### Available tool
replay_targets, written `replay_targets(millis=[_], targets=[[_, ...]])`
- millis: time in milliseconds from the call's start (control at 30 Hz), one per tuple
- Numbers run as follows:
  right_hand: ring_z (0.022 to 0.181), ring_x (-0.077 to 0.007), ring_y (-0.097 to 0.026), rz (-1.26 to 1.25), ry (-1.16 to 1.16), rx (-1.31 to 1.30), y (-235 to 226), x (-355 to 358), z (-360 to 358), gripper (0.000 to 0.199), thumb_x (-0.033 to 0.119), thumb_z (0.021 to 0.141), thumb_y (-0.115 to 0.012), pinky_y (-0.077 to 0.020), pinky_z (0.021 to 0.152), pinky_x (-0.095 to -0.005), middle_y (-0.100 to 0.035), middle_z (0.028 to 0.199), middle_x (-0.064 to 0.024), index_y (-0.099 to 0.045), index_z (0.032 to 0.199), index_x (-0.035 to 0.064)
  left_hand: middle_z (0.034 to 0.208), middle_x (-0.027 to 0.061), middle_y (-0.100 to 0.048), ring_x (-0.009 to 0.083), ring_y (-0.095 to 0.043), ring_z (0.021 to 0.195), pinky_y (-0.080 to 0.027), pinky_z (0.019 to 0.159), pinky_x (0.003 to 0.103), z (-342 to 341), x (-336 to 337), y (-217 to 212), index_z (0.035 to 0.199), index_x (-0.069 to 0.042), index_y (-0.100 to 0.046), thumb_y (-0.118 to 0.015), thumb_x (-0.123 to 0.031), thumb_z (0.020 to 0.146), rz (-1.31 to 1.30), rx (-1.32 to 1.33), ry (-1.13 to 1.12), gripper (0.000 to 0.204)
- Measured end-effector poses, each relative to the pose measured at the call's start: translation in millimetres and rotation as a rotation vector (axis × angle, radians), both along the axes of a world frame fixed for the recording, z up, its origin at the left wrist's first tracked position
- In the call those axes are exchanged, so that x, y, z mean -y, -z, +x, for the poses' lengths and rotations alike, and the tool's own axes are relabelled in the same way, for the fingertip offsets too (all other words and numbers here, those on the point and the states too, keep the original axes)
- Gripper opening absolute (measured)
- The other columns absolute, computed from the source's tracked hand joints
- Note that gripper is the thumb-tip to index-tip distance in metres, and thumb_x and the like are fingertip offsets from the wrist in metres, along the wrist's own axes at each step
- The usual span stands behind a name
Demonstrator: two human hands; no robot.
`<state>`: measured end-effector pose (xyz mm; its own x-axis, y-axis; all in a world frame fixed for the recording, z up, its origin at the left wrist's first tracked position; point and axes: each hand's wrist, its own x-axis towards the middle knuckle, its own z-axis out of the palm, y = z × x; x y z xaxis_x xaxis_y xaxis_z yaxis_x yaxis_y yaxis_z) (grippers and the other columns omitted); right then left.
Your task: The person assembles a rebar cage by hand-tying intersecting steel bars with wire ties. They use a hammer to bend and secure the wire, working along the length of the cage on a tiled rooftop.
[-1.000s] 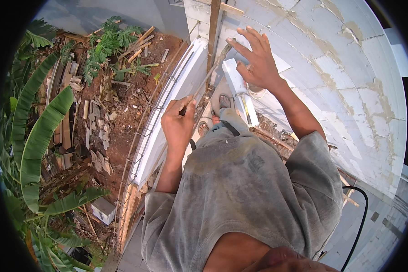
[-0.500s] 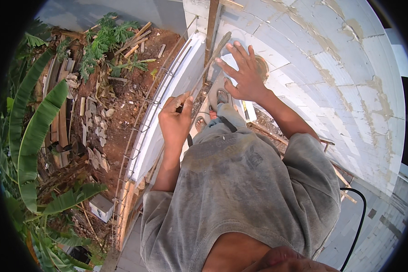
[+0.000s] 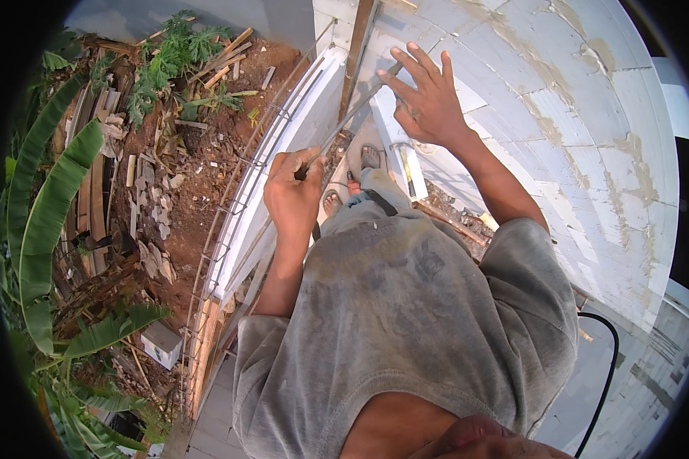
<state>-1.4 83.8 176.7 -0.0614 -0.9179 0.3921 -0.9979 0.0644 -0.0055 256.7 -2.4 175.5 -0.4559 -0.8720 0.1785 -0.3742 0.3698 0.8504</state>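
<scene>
A wall of pale grey blocks (image 3: 574, 138), its joints smeared with tan mortar, curves across the right half of the view and fills it to the rim. To the left the ground drops well below: bare reddish earth (image 3: 199, 176) littered with timber offcuts (image 3: 99, 206) and broken rubble, fringed by broad banana leaves (image 3: 46, 206) at the left edge and a leafy shrub (image 3: 176, 53) at the top. Between wall and drop runs a long white board (image 3: 283, 153), bordered on its outer side by a cage of thin steel rods (image 3: 230, 222) that marks the open edge; a brown timber post (image 3: 356, 53) rises at its far end. The standing room is a narrow strip, and the person's grey T-shirt (image 3: 406, 321) takes up most of it, with sandalled feet (image 3: 352, 183) visible below the hem beside a short white block (image 3: 398, 153). A black cable (image 3: 608, 367) loops along the lower right by the wall. The right hand (image 3: 429, 99) is spread flat, fingers apart, pressed against the wall face and the top of the white block. The left hand (image 3: 295, 195) is closed tight around the handle of a slender metal tool (image 3: 352, 115), whose shaft slants up and right, crossing the board's inner edge to end just beside the right hand's fingers.
</scene>
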Motion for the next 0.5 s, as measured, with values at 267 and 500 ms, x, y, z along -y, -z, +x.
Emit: replay_targets(millis=[267, 500], targets=[[0.145, -0.0302, -0.022, -0.115, -0.130, 0.012, 26.9, -2.7, 26.5, 0.073, 0.020, 0.075, -0.063, -0.0099, 0.111, -0.0674, -0.030, 0.154, -0.0106, -0.042, 0.144, 0.0281, 0.082, 0.0119, -0.065, 0.0213, -0.062, 0.064, -0.047, 0.060, 0.031, 2.5, 0.0, 0.6, 0.096, -0.003, -0.073, -0.073, -0.007, 0.079, -0.041, -0.019, 0.002, 0.017], [0.145, -0.0402, -0.013, -0.025, 0.142, 0.057, 46.5, 2.1, 30.6, 0.080, 0.022, 0.076, -0.064, -0.0069, 0.104, -0.0753, -0.020, 0.156, -0.0187, -0.034, 0.149, 0.0288, 0.077, 0.0152, -0.065, 0.0251, -0.062, 0.065, -0.048, 0.061, 0.033, 2.5, -5.8, 12.9, 0.098, 0.001, -0.073, -0.070, -0.011, 0.085, 0.109, 0.050, 0.027, 0.018]])
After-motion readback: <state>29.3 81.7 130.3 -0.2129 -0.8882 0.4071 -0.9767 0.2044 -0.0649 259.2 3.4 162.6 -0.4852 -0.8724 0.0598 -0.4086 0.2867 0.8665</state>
